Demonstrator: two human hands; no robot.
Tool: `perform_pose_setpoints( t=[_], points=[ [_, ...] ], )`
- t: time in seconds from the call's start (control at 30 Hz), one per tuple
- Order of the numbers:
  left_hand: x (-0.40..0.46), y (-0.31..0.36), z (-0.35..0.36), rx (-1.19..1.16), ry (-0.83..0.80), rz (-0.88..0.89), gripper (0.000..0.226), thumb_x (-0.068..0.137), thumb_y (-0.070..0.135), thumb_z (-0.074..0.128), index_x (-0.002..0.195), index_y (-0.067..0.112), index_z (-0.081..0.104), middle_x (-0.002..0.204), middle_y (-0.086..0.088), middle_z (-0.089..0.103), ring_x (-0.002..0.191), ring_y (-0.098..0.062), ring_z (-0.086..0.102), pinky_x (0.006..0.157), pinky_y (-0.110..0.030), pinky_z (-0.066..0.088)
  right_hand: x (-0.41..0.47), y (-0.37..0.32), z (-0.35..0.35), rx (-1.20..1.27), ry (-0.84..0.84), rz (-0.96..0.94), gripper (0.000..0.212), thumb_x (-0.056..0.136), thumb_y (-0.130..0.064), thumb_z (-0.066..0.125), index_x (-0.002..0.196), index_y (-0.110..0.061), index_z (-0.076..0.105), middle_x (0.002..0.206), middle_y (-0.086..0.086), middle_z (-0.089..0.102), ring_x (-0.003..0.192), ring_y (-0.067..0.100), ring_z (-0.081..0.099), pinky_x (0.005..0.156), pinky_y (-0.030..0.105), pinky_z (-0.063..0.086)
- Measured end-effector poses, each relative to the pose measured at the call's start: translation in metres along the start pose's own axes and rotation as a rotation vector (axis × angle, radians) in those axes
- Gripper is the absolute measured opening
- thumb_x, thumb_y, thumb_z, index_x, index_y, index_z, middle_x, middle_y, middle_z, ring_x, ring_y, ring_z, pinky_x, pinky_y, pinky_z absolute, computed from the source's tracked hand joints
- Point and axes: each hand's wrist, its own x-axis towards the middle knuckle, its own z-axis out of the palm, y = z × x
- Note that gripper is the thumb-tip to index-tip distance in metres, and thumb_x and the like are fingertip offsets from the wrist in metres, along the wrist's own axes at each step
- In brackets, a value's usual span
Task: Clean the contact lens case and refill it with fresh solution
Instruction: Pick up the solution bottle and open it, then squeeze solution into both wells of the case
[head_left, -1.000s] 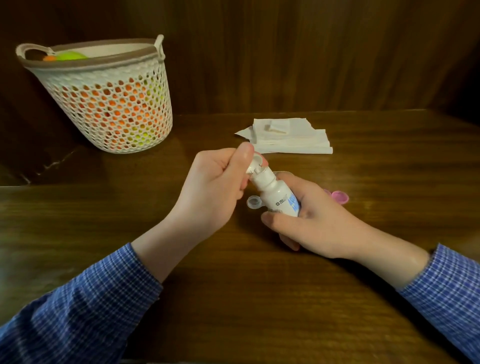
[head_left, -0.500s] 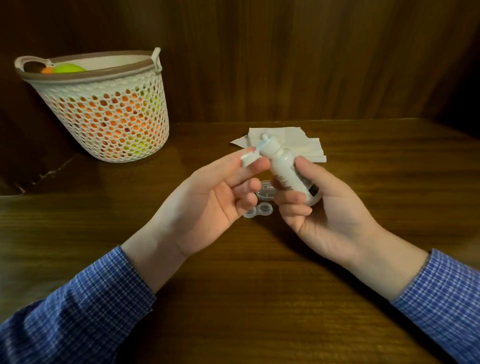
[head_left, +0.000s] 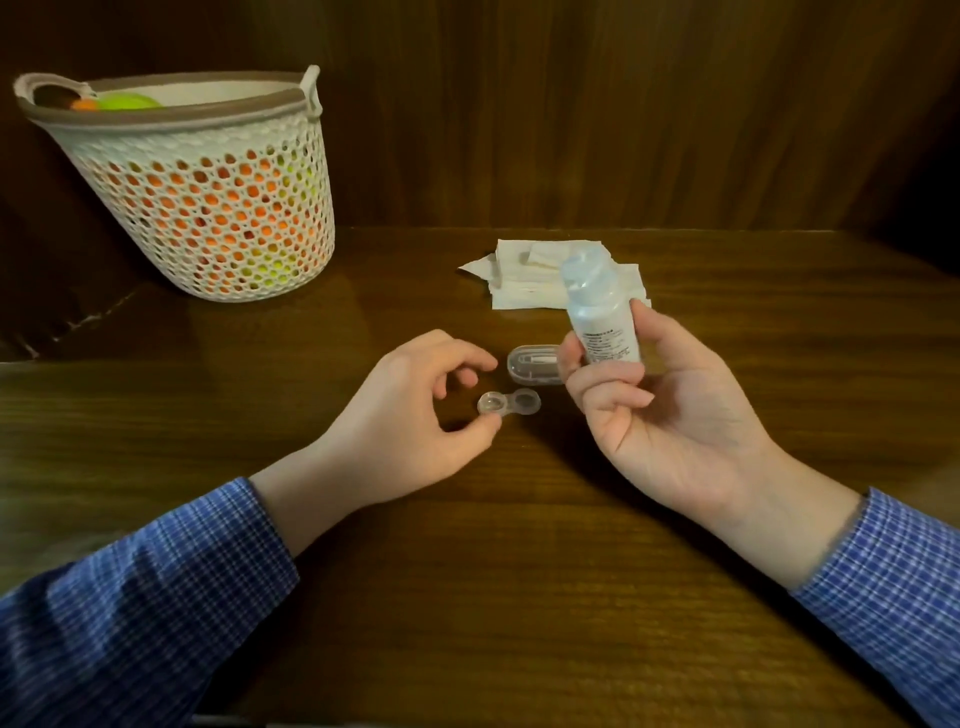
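Note:
A clear two-well contact lens case (head_left: 522, 402) lies on the wooden table (head_left: 519, 597) with both wells uncovered. My left hand (head_left: 405, 421) is just left of it; the thumb tip touches the left well's near edge, and the fingers curl above without closing on the case. My right hand (head_left: 675, 431) grips a small white solution bottle (head_left: 602, 327), held roughly upright above the table to the right of the case. The bottle's top is blurred against the tissues.
A clear oblong plastic box (head_left: 532, 366) lies just behind the case, partly hidden by my right fingers. Folded white tissues (head_left: 524, 275) sit further back. A white mesh basket (head_left: 208, 208) with orange and green contents stands at the back left. A wood wall rises behind.
My left hand left the bottle's tip and dropped to the lens case. My right hand raised the bottle and turned it more upright, moving it right.

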Motion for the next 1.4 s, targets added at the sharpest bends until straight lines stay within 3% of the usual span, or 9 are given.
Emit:
perform_pose_setpoints(
  t=[0.27, 0.4, 0.53, 0.77, 0.93, 1.0, 1.17, 1.3, 1.4],
  points=[
    [0.007, -0.004, 0.008, -0.021, -0.08, -0.06, 0.064, 0.086, 0.034, 0.081, 0.143, 0.033, 0.052, 0.108, 0.023, 0.063, 0.095, 0.001, 0.059, 0.075, -0.014, 0.052, -0.002, 0.0, -0.008, -0.14, 0.074, 0.152, 0.038, 0.081, -0.048, 0.067, 0.094, -0.015, 0.054, 0.065, -0.008, 0.038, 0.045, 0.004, 0.032, 0.042, 0.018, 0.023],
    [0.01, -0.003, 0.008, -0.073, -0.069, -0.049, 0.058, 0.089, 0.023, 0.08, 0.14, 0.028, 0.055, 0.101, 0.02, 0.068, 0.088, -0.008, 0.063, 0.074, -0.018, 0.056, -0.001, 0.006, -0.008, -0.087, 0.055, 0.186, 0.038, 0.079, -0.047, 0.072, 0.085, -0.017, 0.049, 0.065, -0.008, 0.032, 0.049, 0.005, 0.033, 0.044, 0.018, 0.027],
    [0.003, -0.006, -0.001, -0.086, -0.135, -0.003, 0.061, 0.086, 0.021, 0.082, 0.14, 0.027, 0.055, 0.099, 0.019, 0.07, 0.087, -0.012, 0.066, 0.07, -0.022, 0.057, -0.001, 0.011, -0.002, -0.108, 0.074, 0.184, 0.041, 0.081, -0.047, 0.071, 0.073, -0.007, 0.066, 0.064, -0.006, 0.036, 0.049, 0.007, 0.043, 0.043, 0.017, 0.036],
    [-0.023, -0.018, -0.037, -0.04, -0.252, 0.1, 0.068, 0.076, 0.038, 0.08, 0.138, 0.035, 0.053, 0.101, 0.024, 0.07, 0.095, -0.006, 0.067, 0.075, -0.017, 0.054, 0.004, 0.012, 0.004, -0.232, 0.123, 0.176, 0.048, 0.08, -0.046, 0.07, 0.11, -0.008, 0.066, 0.076, -0.003, 0.047, 0.046, 0.007, 0.05, 0.037, 0.016, 0.043],
    [-0.025, -0.023, -0.042, -0.098, -0.274, 0.148, 0.069, 0.077, 0.041, 0.08, 0.14, 0.032, 0.053, 0.1, 0.021, 0.073, 0.097, -0.007, 0.07, 0.077, -0.022, 0.055, 0.014, 0.019, 0.012, -0.588, 0.197, 0.101, 0.03, 0.084, -0.044, 0.072, 0.081, -0.016, 0.081, 0.095, 0.009, 0.062, 0.067, 0.008, 0.046, 0.039, 0.015, 0.042],
    [-0.025, -0.025, -0.04, -0.108, -0.261, 0.153, 0.069, 0.077, 0.041, 0.081, 0.14, 0.033, 0.052, 0.099, 0.019, 0.073, 0.096, -0.01, 0.07, 0.076, -0.026, 0.056, 0.017, 0.024, 0.017, -0.712, 0.252, 0.075, 0.033, 0.079, -0.043, 0.075, 0.095, -0.015, 0.079, 0.102, 0.013, 0.065, 0.075, 0.013, 0.044, 0.039, 0.016, 0.043],
    [-0.026, -0.029, -0.038, -0.105, -0.256, 0.189, 0.068, 0.079, 0.039, 0.084, 0.14, 0.03, 0.054, 0.098, 0.017, 0.073, 0.096, -0.016, 0.07, 0.073, -0.029, 0.057, 0.021, 0.035, 0.024, -1.016, 0.292, -0.013, 0.073, 0.069, -0.047, 0.075, 0.129, -0.008, 0.058, 0.077, 0.008, 0.07, 0.045, 0.007, 0.051, 0.035, 0.018, 0.042],
    [-0.025, -0.03, -0.038, -0.113, -0.262, 0.18, 0.067, 0.08, 0.037, 0.085, 0.139, 0.029, 0.054, 0.097, 0.017, 0.073, 0.093, -0.019, 0.069, 0.071, -0.031, 0.056, 0.023, 0.038, 0.021, -1.149, 0.206, -0.055, 0.075, 0.08, -0.047, 0.069, 0.135, 0.001, 0.051, 0.07, 0.004, 0.066, 0.047, 0.008, 0.047, 0.037, 0.017, 0.038],
    [-0.025, -0.03, -0.038, -0.115, -0.266, 0.18, 0.067, 0.08, 0.036, 0.085, 0.139, 0.029, 0.054, 0.097, 0.016, 0.073, 0.092, -0.019, 0.069, 0.07, -0.032, 0.057, 0.023, 0.039, 0.019, -1.161, 0.167, -0.108, 0.062, 0.082, -0.046, 0.069, 0.127, -0.007, 0.055, 0.092, 0.012, 0.07, 0.051, 0.009, 0.047, 0.039, 0.018, 0.038]
  ],
)
